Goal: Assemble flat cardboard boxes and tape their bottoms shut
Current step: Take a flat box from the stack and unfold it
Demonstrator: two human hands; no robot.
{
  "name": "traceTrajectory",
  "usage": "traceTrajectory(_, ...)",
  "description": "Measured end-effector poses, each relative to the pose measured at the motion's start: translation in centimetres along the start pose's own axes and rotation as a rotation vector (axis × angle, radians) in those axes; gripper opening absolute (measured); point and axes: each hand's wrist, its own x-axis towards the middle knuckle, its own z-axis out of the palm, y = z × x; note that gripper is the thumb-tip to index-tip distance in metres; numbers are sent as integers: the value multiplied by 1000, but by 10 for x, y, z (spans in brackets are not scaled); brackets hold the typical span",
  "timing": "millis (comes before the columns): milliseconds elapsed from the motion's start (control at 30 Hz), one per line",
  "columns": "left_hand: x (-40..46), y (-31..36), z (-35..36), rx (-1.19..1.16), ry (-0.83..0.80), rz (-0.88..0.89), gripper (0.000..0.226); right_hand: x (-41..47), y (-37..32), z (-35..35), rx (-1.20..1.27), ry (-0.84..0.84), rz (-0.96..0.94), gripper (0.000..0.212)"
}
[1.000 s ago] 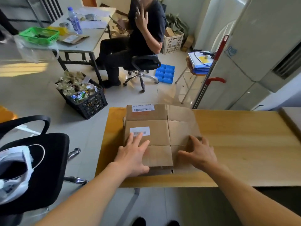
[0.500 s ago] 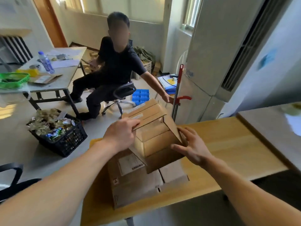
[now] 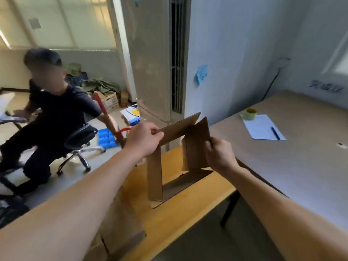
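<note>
My left hand (image 3: 146,138) and right hand (image 3: 218,154) pinch the box (image 3: 169,153), opened upright on the yellow table (image 3: 188,210). Loose grip could let it fold flat.

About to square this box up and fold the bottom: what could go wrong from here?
1. The box is held only by its top edges, left hand and right hand; it may skew or collapse.
2. The tape roll sits on the far table, so one grip must let go.
</note>
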Motion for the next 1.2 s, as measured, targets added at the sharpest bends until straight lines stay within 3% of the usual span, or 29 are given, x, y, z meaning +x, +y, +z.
traceTrajectory(133,18,87,87,-89,-96,30,74,26,72,-98,-51,93,126,34)
traceTrajectory(233,23,143,152,-25,-146,108,90,40,124,-168,-165,184,216,32)
traceTrajectory(333,26,196,214,-43,-227,116,75,45,174,-229,-241,231,300,31)
traceTrajectory(467,39,257,281,-49,-358,95,26,45,233,-289,-275,286,383,31)
traceTrajectory(900,121,406,470,-134,-652,341,15,74,378,-382,-413,371,704,22)
traceTrajectory(1033,150,435,506,-131,-704,514,17,105,398,-390,-291,443,799,17)
traceTrajectory(1200,153,435,526,-55,-996,651,28,130,415,-389,-177,222,930,18)
